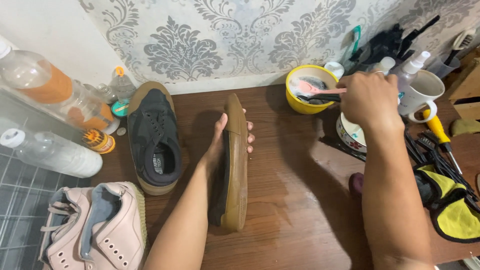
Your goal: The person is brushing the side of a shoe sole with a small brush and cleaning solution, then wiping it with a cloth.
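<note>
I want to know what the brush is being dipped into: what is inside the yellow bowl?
Inside the yellow bowl are white suds and the head of a pink brush held by the right hand. A dark tool also lies in it. The foam covers the bottom, so any liquid underneath is hidden.

Black canvas sneaker with a gum-brown rubber sole (pixel 235 165) and pink plastic toothbrush (pixel 320 90)

The sneaker stands on edge on the wooden table, sole facing right; the toothbrush head rests in foamy water inside a yellow bowl (pixel 300 105).
</note>
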